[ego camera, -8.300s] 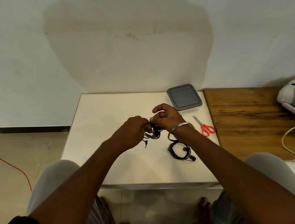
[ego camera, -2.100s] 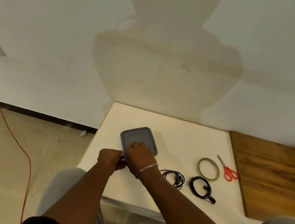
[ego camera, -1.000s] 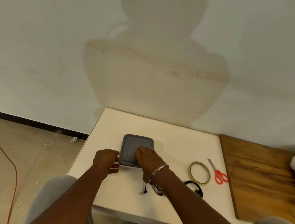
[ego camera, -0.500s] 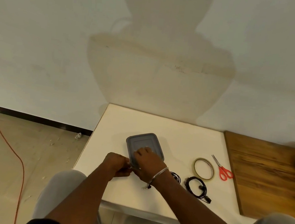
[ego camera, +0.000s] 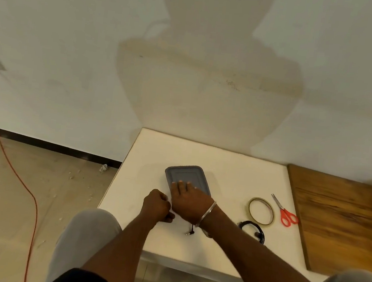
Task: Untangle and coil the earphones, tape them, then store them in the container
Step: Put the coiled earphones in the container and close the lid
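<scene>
White table [ego camera: 235,169] by the wall; container [ego camera: 188,176] mid-table, lid on; right hand [ego camera: 188,202] flat on it, fingers straight; left hand [ego camera: 157,204] curled at its near corner, probably pinching the rim; earphones [ego camera: 256,234] coiled on the table beside my right arm, not stored; opening and storing left; earlier I was coiling, container sat far right.

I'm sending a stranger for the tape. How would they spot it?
On the white table, look toward its right side, by the wooden board. The tape roll lies flat just left of the red-handled scissors. It is a thin tan ring, unlike the black coiled earphones nearer the person.
</scene>
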